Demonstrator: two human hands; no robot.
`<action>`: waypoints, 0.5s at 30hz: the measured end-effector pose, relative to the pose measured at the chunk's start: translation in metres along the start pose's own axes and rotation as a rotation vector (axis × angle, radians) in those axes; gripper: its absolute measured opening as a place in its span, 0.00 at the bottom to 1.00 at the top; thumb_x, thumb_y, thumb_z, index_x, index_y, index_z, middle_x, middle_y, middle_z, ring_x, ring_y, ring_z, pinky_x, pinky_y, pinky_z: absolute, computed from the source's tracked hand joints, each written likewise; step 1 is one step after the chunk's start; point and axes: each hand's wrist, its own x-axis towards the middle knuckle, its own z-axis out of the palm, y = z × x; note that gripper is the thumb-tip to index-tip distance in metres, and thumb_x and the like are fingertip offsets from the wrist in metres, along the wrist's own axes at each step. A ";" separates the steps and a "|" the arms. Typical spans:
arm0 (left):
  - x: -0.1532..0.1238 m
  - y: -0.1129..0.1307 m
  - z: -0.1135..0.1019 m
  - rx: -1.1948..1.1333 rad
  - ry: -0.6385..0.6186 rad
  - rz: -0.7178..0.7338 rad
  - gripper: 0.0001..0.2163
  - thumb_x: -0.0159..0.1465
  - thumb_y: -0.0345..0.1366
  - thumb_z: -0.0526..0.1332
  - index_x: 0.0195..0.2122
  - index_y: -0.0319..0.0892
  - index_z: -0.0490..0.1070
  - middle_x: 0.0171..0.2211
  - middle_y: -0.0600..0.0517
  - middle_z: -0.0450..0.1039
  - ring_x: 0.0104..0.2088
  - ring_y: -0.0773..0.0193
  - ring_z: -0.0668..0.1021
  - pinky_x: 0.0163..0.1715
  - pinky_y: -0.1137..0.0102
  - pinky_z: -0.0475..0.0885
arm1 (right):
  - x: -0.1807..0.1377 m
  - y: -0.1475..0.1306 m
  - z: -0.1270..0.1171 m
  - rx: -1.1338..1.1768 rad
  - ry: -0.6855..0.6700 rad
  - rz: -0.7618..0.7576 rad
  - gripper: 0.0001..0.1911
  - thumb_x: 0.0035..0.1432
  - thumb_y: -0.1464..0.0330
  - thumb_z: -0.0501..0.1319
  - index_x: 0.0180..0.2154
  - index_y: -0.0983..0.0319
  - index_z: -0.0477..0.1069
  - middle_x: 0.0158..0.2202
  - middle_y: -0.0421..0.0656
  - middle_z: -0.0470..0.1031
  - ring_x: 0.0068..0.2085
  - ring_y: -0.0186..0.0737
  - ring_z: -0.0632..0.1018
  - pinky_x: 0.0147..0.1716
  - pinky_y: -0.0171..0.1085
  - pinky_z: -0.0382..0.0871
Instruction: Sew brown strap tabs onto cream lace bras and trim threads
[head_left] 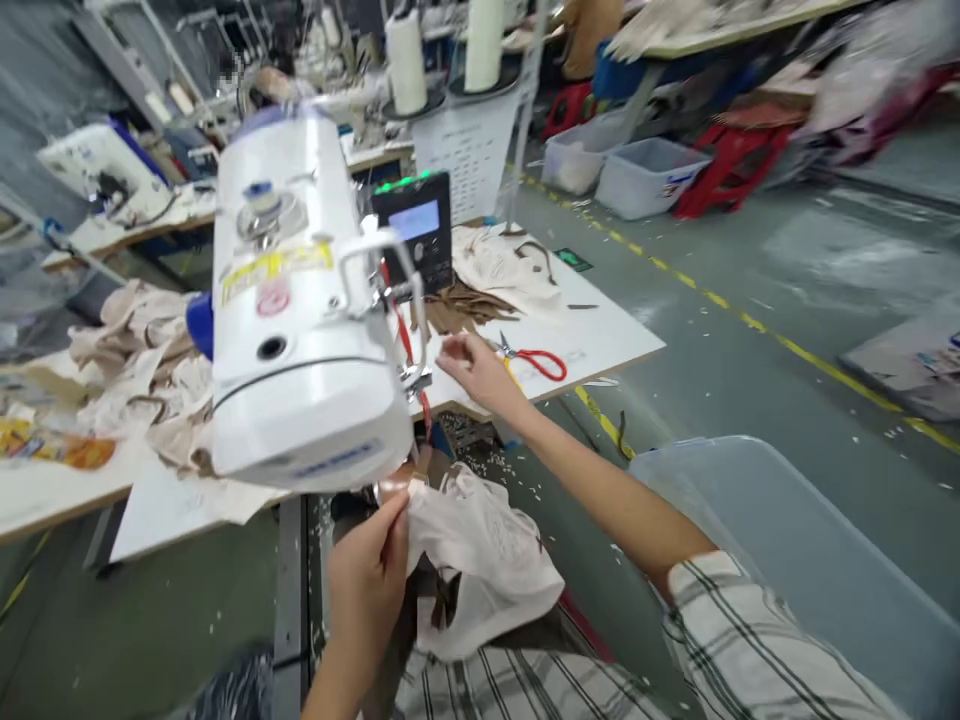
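Note:
My left hand [367, 570] pinches the edge of a white fabric piece [487, 560] just below the head of a white sewing machine [300, 400]. The cloth hangs bunched over my lap, with brown trim showing in its folds. My right hand [476, 370] is raised beside the machine's needle end, its fingers loosely bent and nothing visible in them. Close to its fingertips lies a pile of brown fabric strips [457, 306]. Red-handled scissors [536, 360] rest on the white table just right of that hand. The needle area is mostly hidden by the machine head.
A control box with a lit screen [414, 220] stands behind the machine. White cloth pieces [502, 268] lie on the table [622, 335], and more fabric [150, 370] is heaped at left. A translucent plastic bin [787, 540] sits at my right. Thread cones [406, 62] rise behind.

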 end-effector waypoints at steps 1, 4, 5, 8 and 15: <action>0.001 0.000 0.000 0.004 -0.004 -0.006 0.11 0.69 0.36 0.60 0.47 0.46 0.81 0.39 0.50 0.85 0.31 0.59 0.86 0.25 0.74 0.78 | 0.030 0.002 -0.006 -0.038 0.181 -0.024 0.27 0.56 0.53 0.66 0.49 0.66 0.68 0.50 0.54 0.74 0.51 0.46 0.75 0.51 0.44 0.71; 0.001 -0.001 0.000 0.023 -0.031 -0.053 0.12 0.70 0.38 0.59 0.46 0.45 0.82 0.39 0.49 0.85 0.33 0.59 0.86 0.26 0.76 0.79 | 0.113 0.000 -0.020 0.002 0.383 -0.086 0.38 0.51 0.53 0.70 0.57 0.67 0.63 0.61 0.59 0.67 0.61 0.51 0.69 0.62 0.48 0.63; -0.001 -0.001 0.000 0.026 -0.038 -0.071 0.12 0.70 0.38 0.59 0.46 0.45 0.82 0.40 0.49 0.85 0.34 0.59 0.86 0.29 0.76 0.80 | 0.133 -0.002 -0.022 0.052 0.339 -0.116 0.39 0.50 0.53 0.70 0.58 0.66 0.62 0.61 0.58 0.68 0.61 0.51 0.70 0.62 0.47 0.63; -0.007 -0.004 0.002 0.019 -0.039 -0.118 0.13 0.70 0.40 0.59 0.47 0.45 0.82 0.43 0.49 0.84 0.39 0.59 0.86 0.34 0.76 0.81 | 0.166 -0.007 -0.018 0.125 0.203 -0.177 0.34 0.52 0.52 0.67 0.55 0.63 0.64 0.55 0.52 0.74 0.54 0.48 0.75 0.56 0.45 0.68; -0.006 -0.004 0.002 0.011 -0.057 -0.175 0.14 0.70 0.42 0.58 0.48 0.46 0.82 0.44 0.49 0.84 0.41 0.58 0.86 0.37 0.75 0.81 | 0.168 -0.006 -0.011 0.018 0.266 -0.146 0.22 0.57 0.53 0.62 0.45 0.61 0.68 0.45 0.46 0.77 0.46 0.46 0.76 0.49 0.43 0.69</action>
